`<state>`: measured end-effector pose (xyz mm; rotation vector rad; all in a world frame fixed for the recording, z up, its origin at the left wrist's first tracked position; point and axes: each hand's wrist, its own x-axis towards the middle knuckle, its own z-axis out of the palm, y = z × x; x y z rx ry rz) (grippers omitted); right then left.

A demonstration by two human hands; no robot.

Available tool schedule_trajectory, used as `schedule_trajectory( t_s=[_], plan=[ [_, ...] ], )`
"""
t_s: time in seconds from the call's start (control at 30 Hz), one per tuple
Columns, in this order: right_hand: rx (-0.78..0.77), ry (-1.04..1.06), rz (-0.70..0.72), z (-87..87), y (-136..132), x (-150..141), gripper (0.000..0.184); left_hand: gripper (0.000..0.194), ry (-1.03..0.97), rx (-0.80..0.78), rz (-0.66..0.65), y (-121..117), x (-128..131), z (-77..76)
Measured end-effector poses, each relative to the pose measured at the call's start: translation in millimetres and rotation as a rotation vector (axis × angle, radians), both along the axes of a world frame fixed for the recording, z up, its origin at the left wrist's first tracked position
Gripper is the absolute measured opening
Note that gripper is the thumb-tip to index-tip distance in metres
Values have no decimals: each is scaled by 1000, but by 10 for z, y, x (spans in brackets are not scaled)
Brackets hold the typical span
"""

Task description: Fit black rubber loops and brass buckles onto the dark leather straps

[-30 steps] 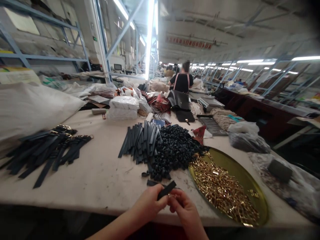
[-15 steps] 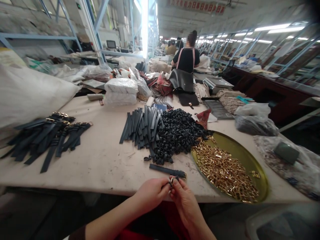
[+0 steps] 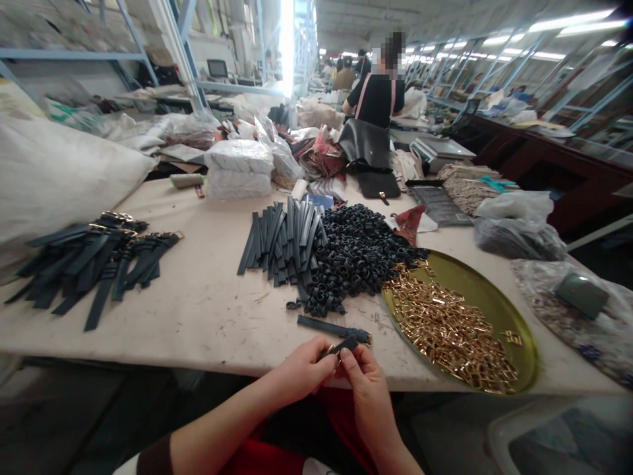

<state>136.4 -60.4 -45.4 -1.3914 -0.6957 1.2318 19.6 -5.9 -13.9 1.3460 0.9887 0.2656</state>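
My left hand and my right hand meet at the table's front edge, both closed on one dark strap. A bit of gold metal shows at the left fingers, likely part of a buckle, mostly hidden. Just beyond the hands lies a single strap with a buckle end. Behind it are a heap of small black loops and a pile of loose dark straps. To the right, a round gold-coloured tray bears many gold buckles.
Straps with buckles lie in a pile at the left, beside a large white sack. Wrapped white packs, a black bag and plastic bags stand further back. A person is beyond the table, facing away.
The dark strap between my fingers now shows more of its length, pointing up to the right. My hands stay close together. The view has shifted slightly.
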Motion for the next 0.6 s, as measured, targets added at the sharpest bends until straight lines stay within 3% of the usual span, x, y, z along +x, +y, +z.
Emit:
schedule_trajectory(
  t_s=[0.3, 0.6],
  plan=[
    [-8, 17, 9, 31, 16, 20, 26, 16, -66, -165, 86, -13, 45, 60],
    [120, -462, -5, 102, -25, 77, 24, 19, -143, -180, 55, -11, 5, -17]
  ],
)
